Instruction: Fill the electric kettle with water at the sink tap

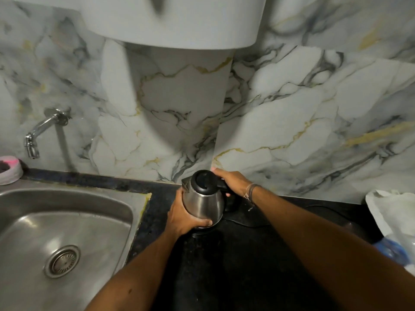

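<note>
My right hand [233, 181] is closed around the black handle of the electric kettle [203, 199], the knuckles toward the marble wall; my left hand [185, 215] cups the lower steel body from the sink side, fingers curled under its front. The kettle stands upright, long axis vertical, on the dark counter [224, 265] just right of the sink [67, 221]. Its black lid [203, 179] is down. Both hands touch the kettle; the left lies nearer the basin. The relation that governs the coming move: the tap [37, 135] projects from the wall well to the left of the grip, above the far left corner of the sink, so the kettle must travel leftward across the basin rim, and the lid has yet to be opened. No water is seen at the spout. Hard to make out: the kettle's base and cord merge with the dark counter, so I cannot tell whether it sits on a power base. A white bag [393, 212] is cut off at the right edge; a pink-topped tub [10, 170] is cut off at the left.
</note>
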Tool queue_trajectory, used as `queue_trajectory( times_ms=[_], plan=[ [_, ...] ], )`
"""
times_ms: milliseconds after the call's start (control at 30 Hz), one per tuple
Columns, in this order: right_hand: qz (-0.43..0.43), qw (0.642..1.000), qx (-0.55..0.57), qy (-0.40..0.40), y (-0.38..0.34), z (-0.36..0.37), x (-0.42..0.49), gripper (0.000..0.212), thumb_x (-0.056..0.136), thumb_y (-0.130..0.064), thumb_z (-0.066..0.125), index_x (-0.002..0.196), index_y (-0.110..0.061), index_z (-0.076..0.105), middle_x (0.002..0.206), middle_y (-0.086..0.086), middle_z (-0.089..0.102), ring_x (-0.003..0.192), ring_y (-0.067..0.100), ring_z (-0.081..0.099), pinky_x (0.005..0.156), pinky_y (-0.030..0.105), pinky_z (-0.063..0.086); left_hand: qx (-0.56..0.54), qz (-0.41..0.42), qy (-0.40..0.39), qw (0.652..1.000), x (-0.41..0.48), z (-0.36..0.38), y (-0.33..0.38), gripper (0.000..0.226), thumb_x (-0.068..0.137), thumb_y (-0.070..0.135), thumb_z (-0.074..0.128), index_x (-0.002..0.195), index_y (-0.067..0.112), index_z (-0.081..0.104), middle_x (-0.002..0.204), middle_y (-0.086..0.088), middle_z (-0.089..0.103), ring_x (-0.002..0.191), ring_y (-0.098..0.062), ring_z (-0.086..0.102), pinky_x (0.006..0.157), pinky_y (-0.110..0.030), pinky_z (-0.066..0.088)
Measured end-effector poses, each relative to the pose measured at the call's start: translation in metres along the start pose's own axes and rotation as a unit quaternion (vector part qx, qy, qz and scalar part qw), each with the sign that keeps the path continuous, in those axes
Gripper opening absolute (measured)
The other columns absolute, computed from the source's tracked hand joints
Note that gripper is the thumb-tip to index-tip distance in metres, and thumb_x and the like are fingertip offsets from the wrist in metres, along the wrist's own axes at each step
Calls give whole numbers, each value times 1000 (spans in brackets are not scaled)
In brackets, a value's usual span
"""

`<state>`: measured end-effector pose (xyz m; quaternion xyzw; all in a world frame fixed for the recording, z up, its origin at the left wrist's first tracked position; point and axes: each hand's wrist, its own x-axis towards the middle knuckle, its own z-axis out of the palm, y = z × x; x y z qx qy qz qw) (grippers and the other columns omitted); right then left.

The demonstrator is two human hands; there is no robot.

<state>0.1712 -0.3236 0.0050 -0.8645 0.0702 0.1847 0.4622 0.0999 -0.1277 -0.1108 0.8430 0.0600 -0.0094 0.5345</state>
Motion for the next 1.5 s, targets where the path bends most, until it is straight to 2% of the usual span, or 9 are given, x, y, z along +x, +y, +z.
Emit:
queue_trajectory(
  times_ms=[167,333,567,800,933,1067,1267,1367,1500],
  plan=[
    [9,1000,24,3,28,10,16,61,96,-68,63,99,-12,86,99,13,85,78,25,71,72,35,56,12,-3,-4,1000,5,11,-14,139,30,47,110,149,41,38,140,8,66,128,-23,65,105,-51,58],
    [28,999,46,9,41,16,25,50,95,-66,67,76,-22,78,79,2,76,75,24,69,65,32,54,17,-13,-13,1000,9,14,-24,143,29,46,110,152,41,38,142,6,65,129,-25,65,106,-55,58],
    [23,997,78,8,49,20,38,51,96,-62,70,114,-17,85,118,8,81,111,30,74,84,39,60,14,-21,-12,1000,15,18,-31,140,29,48,109,148,46,36,139,10,63,123,-19,62,97,-42,54],
    [13,999,37,4,50,27,41,47,100,-62,62,100,-19,82,108,9,80,103,32,74,71,33,56,-1,-16,-21,1000,19,19,-41,140,33,41,111,151,44,36,141,9,64,125,-23,66,104,-53,59],
    [10,1000,21,0,55,28,45,49,103,-63,56,101,-21,80,113,9,78,110,32,72,77,31,54,-10,-18,-29,999,20,21,-47,144,33,40,111,153,45,33,143,10,62,127,-21,63,105,-48,57],
    [13,1000,6,6,55,33,44,72,96,-73,44,123,-15,78,129,13,76,121,33,68,113,51,49,-15,-22,-38,999,22,23,-52,148,32,39,111,155,43,30,145,7,60,131,-24,62,106,-51,57],
    [-27,998,-35,35,54,33,38,74,93,-76,36,128,-23,74,135,10,73,127,33,64,117,53,46,-26,-33,-72,997,12,15,-46,173,32,41,115,171,36,12,164,7,43,150,-20,45,118,-40,43],
    [-18,996,-71,51,56,31,24,87,88,-86,31,155,-34,53,160,9,55,149,35,45,125,60,34,-3,-54,-71,996,-8,4,-41,176,40,49,113,175,30,3,176,4,32,161,-22,34,128,-43,36],
    [-26,991,-98,93,58,32,-3,81,98,-78,40,168,-38,30,174,4,36,161,32,28,128,65,27,69,-60,-50,995,-40,-31,-41,146,66,56,102,177,24,13,184,-3,22,168,-24,25,135,-45,25]
  ],
)
